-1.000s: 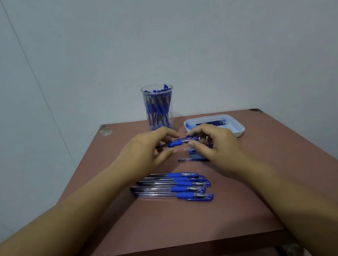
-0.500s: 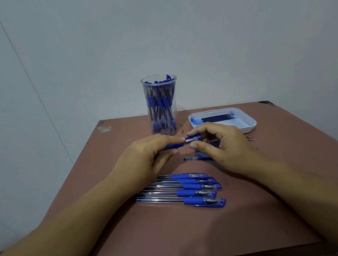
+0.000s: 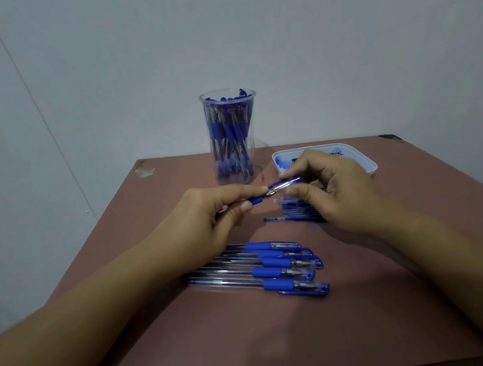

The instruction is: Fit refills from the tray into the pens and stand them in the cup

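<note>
Above the table's middle my left hand (image 3: pixel 212 216) grips a blue pen (image 3: pixel 256 200) by its grip end, and my right hand (image 3: pixel 333 193) pinches that pen's clear cap (image 3: pixel 285 183). The cap sits slightly off the tip. Behind my hands stands a clear cup (image 3: pixel 231 137) packed with several blue pens. The white tray (image 3: pixel 369 162) lies to the cup's right, partly hidden by my right hand. Several capped pens (image 3: pixel 273 265) lie in a row nearer to me. More pen parts (image 3: pixel 293 214) lie under my right hand.
The reddish-brown table (image 3: pixel 282 337) has a chipped patch (image 3: pixel 144 170) at its far left corner. A grey wall rises straight behind the table's far edge.
The cap end has come slightly away from the pen's tip between my hands. The camera has tilted, so the cup and tray sit a little differently in the frame.
</note>
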